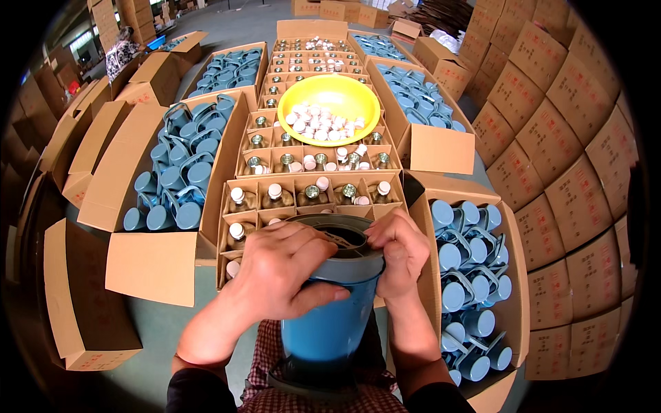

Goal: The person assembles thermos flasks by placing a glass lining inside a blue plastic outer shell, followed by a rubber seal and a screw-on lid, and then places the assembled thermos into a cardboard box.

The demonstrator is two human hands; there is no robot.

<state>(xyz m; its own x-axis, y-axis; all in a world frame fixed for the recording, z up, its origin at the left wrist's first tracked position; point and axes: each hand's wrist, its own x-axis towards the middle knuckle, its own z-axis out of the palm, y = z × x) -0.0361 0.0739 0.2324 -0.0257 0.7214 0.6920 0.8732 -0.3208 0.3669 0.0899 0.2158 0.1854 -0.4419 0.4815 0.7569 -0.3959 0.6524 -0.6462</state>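
A blue tapered thermos body [323, 320] with a grey ring [337, 270] round its open upper end stands nearly upright in front of my lap. My left hand [282, 268] is closed over the ring's left side, with its fingertips at the opening and its thumb along the blue wall. On the right side, my right hand [401, 251] grips the same ring with curled fingers. The opening is dark, and my fingers partly cover it. Just beyond my hands is a divided carton [222, 241] of bottle-like pieces, some topped with white stoppers [275, 190].
A yellow basin [329, 86] of white stoppers rests on the divided cartons farther away. Open cartons with blue handled cups [196, 173] stand left, and more blue cups [451, 257] lie right. Stacked cartons [571, 172] wall the right side. Another person [121, 55] is at the far left.
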